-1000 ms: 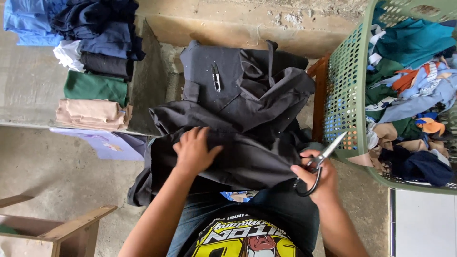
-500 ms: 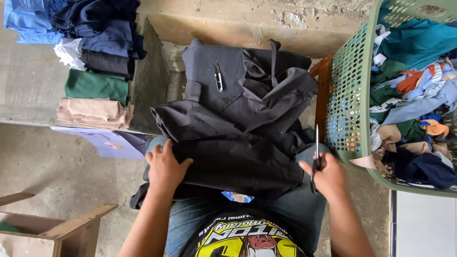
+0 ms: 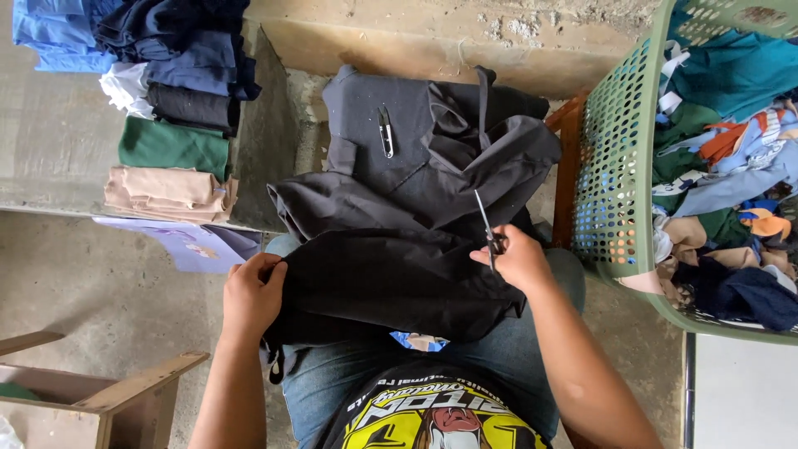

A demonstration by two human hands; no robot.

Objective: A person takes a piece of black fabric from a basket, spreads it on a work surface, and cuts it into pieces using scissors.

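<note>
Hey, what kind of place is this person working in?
Probably a small garment workshop or home sewing corner. Folded clothes are stacked on a concrete ledge, a green basket is full of fabric scraps, and the right hand holds scissors over dark cloth on the lap.

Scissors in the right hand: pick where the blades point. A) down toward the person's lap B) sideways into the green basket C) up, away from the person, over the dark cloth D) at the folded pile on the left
C: the right hand grips the scissors with the blades running up over the black cloth, away from the person.
</note>
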